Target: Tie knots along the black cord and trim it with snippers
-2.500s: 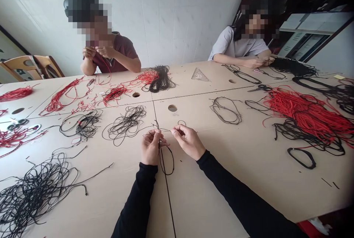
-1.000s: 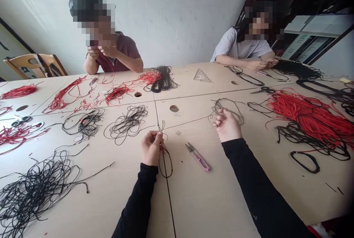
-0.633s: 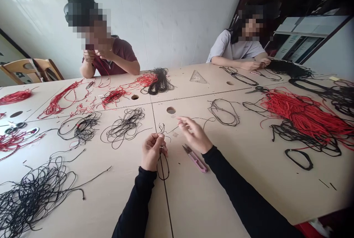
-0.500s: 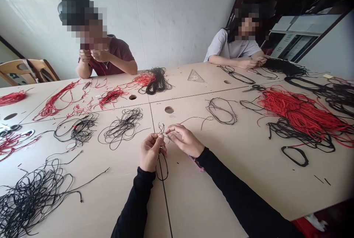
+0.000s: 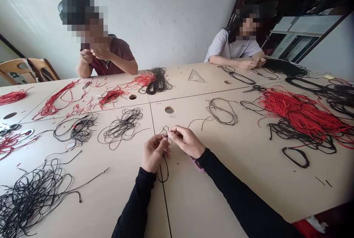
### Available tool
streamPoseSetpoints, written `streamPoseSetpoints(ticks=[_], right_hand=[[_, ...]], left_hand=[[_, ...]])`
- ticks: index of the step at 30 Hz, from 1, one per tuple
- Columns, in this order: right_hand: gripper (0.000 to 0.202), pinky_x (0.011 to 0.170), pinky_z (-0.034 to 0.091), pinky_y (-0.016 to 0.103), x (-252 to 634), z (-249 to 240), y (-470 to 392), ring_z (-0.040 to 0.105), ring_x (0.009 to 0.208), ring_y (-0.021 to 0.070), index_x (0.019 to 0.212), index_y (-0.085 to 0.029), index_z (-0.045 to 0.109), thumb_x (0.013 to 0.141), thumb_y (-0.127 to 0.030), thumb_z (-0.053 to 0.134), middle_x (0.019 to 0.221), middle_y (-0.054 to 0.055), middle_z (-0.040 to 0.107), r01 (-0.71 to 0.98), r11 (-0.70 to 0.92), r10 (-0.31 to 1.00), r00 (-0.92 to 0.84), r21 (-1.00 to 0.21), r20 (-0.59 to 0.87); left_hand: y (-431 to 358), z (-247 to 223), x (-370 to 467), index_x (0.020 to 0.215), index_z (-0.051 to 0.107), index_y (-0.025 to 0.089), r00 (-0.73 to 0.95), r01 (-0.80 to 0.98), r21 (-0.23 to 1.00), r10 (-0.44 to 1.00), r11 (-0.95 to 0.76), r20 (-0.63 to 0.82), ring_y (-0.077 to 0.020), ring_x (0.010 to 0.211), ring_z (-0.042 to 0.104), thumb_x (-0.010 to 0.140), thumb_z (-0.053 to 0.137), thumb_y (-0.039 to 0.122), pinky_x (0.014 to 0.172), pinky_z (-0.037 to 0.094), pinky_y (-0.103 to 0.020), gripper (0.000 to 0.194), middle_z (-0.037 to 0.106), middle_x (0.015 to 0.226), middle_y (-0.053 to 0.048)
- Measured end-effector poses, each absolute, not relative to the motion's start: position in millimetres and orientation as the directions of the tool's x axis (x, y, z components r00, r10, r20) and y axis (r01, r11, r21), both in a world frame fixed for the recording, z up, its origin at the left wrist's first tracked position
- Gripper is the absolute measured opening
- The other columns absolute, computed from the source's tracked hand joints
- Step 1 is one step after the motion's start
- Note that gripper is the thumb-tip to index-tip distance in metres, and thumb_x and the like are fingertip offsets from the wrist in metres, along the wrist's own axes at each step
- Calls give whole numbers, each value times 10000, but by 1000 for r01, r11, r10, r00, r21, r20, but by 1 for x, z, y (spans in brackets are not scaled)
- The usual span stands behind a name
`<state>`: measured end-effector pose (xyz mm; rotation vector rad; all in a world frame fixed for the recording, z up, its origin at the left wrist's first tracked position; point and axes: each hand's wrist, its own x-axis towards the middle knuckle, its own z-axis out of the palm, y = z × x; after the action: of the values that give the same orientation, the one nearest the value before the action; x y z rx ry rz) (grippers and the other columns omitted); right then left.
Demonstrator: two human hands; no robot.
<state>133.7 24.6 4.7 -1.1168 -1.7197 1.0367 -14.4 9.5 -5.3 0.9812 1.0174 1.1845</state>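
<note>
My left hand [image 5: 155, 152] is pinched on a thin black cord [image 5: 167, 169], whose loop hangs below the fingers over the table seam. Thin ends of the cord stick up above the fingertips. Close on its right, my right hand [image 5: 186, 140] has thumb and index finger pressed together on the cord's end, the fingertips of both hands almost touching. A pink tool [image 5: 197, 164] lies partly hidden beneath my right wrist.
Black cord bundles [image 5: 30, 197] lie at the left, and a red bundle [image 5: 293, 109] with black scissors [image 5: 254, 88] at the right. A clear triangle ruler [image 5: 196, 76] is farther back. Two people sit across the table [image 5: 210, 201], which has round holes.
My right hand's fingers have closed from a looser pose onto the cord. My left hand has shifted slightly right, and the cord ends above it have changed shape.
</note>
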Motion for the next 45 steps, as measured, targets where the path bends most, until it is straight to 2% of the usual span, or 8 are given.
streamPoseSetpoints(ticks=[7, 16, 22, 28, 34, 42, 45], right_hand=[[186, 571, 399, 230, 132, 7, 22, 480, 568, 109, 859, -168, 580, 865, -336, 502, 649, -13, 583, 336, 269, 943, -281, -903, 176], [179, 556, 383, 220, 132, 7, 22, 460, 568, 101, 845, -170, 620, 859, -316, 518, 701, -3, 605, 373, 315, 934, -282, -873, 217], [202, 561, 393, 227, 131, 4, 23, 474, 578, 112, 830, -172, 605, 875, -338, 498, 716, 6, 615, 359, 317, 934, -278, -878, 224], [217, 547, 379, 236, 129, 4, 21, 455, 557, 117, 835, -180, 612, 870, -366, 505, 698, 4, 602, 358, 307, 937, -277, -882, 214], [214, 560, 383, 236, 130, 6, 21, 462, 572, 116, 824, -178, 617, 881, -343, 492, 717, 8, 614, 347, 327, 930, -283, -879, 235], [212, 601, 419, 248, 131, 5, 21, 502, 612, 121, 844, -168, 615, 887, -329, 483, 740, 15, 618, 338, 325, 927, -297, -883, 227], [196, 654, 450, 271, 131, 3, 22, 524, 650, 138, 954, -180, 602, 880, -324, 491, 728, 9, 594, 358, 331, 931, -273, -873, 241]], left_hand=[[9, -5, -16, 841, 607, 111, 110, -258, 953, 984, 161, -137, -140, 543, 599, 699, 710, 414, 429, 527, -273, 350, 623, 690, -35], [11, -7, -17, 742, 579, 127, -26, -318, 937, 987, 145, -162, -126, 486, 569, 673, 729, 424, 399, 508, -257, 340, 600, 622, -13], [9, -6, -16, 798, 605, 125, 25, -310, 937, 987, 161, -161, -132, 517, 583, 657, 744, 406, 427, 523, -267, 344, 614, 653, -17], [9, -8, -17, 762, 594, 125, -28, -318, 938, 988, 136, -152, -123, 505, 577, 649, 751, 399, 433, 522, -259, 335, 608, 641, -13], [9, -8, -18, 791, 587, 127, 30, -311, 938, 988, 152, -150, -129, 518, 586, 671, 741, 386, 444, 531, -270, 325, 611, 653, -12], [8, -10, -19, 790, 589, 132, 22, -312, 943, 993, 120, -119, -132, 565, 592, 690, 730, 369, 467, 533, -265, 293, 615, 671, -18], [9, -10, -20, 785, 592, 135, -16, -337, 936, 994, 100, -112, -123, 567, 579, 687, 735, 359, 463, 522, -246, 283, 610, 672, -15]])
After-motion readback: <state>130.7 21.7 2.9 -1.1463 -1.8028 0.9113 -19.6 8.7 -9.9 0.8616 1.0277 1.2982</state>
